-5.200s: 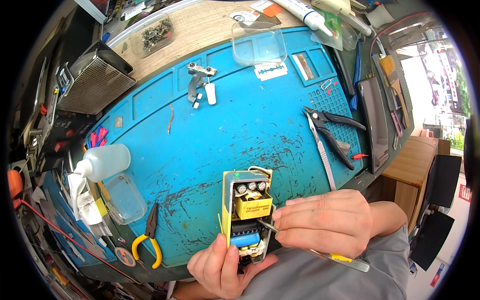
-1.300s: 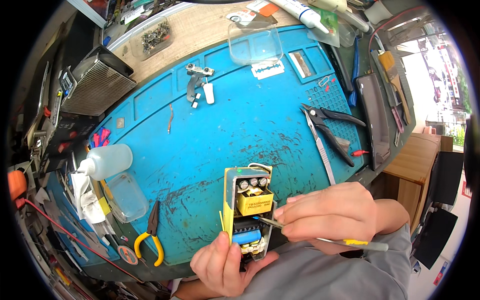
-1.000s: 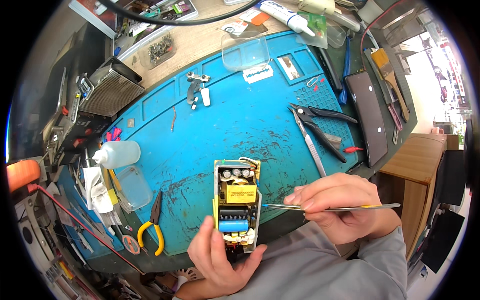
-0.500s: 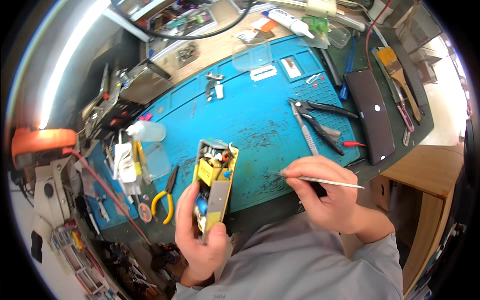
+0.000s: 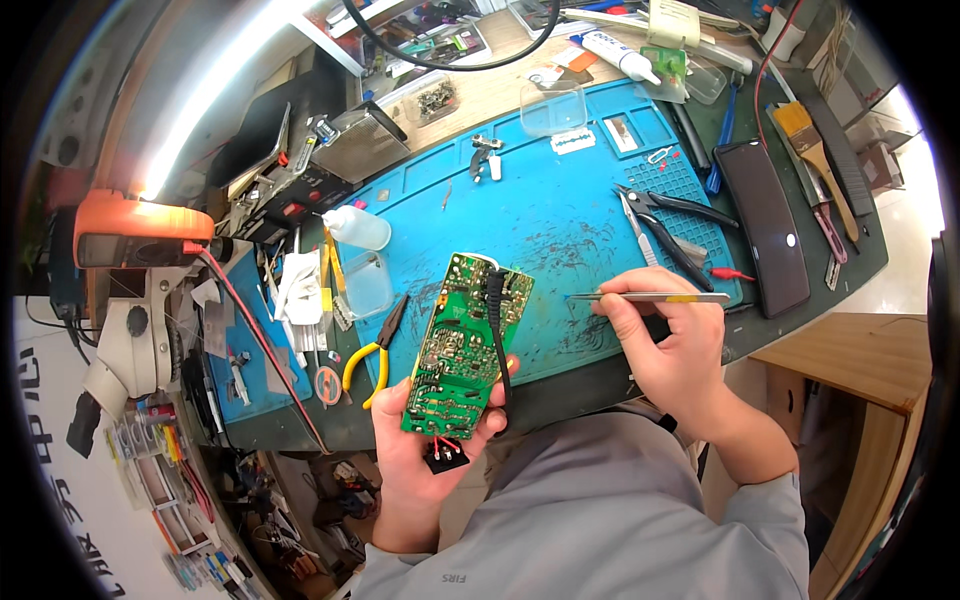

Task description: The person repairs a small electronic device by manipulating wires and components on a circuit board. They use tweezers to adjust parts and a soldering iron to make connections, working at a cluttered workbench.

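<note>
My left hand (image 5: 408, 462) grips a green circuit board (image 5: 455, 350) by its lower end, solder side up, tilted over the mat's front edge. A black cable (image 5: 495, 315) runs down over the board's face. At its lower end hangs a black socket (image 5: 446, 457) on red wires. My right hand (image 5: 670, 335), to the right of the board, pinches metal tweezers (image 5: 650, 297) that point left. Something tiny and bluish shows at their tips, too small to name. The tweezers are apart from the board. The board's component side is hidden underneath.
The blue work mat (image 5: 560, 235) carries yellow-handled pliers (image 5: 368, 362) on the left, black-handled cutters (image 5: 680, 215) and a scalpel (image 5: 637, 232) on the right. A squeeze bottle (image 5: 358, 228) lies at the left. A phone (image 5: 765, 230) and a brush (image 5: 815, 160) are at far right.
My left hand has turned the board over, from its component side to its green solder side. The tweezers have turned nearly level. The whole view has shifted slightly.
</note>
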### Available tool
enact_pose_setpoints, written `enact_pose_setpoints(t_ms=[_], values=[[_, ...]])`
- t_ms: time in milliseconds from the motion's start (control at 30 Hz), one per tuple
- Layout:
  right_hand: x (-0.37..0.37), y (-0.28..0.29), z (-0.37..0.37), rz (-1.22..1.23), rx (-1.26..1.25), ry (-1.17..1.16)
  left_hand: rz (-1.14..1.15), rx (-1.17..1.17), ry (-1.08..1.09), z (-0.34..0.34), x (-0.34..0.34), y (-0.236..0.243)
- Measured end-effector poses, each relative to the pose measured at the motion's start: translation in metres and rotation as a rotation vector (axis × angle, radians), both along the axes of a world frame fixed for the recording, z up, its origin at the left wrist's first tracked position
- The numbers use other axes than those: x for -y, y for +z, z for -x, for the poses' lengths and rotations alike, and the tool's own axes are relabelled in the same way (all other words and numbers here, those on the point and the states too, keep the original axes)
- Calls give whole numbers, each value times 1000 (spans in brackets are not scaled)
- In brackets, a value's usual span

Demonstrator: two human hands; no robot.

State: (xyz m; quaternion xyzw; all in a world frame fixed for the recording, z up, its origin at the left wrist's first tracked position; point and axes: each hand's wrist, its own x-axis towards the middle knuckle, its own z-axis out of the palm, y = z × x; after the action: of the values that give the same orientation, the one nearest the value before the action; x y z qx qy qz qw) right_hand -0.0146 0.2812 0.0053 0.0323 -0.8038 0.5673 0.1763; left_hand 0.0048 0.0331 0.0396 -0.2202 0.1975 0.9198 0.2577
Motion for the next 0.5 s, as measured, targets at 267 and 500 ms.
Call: enact_pose_setpoints(t_ms=[267,500], values=[[2,1,-2,28,36,-20,-95,-2,-6,-3,3,-3],[3,1,-3,51,21,-31,-93,-73,-80,-4,5,-4]])
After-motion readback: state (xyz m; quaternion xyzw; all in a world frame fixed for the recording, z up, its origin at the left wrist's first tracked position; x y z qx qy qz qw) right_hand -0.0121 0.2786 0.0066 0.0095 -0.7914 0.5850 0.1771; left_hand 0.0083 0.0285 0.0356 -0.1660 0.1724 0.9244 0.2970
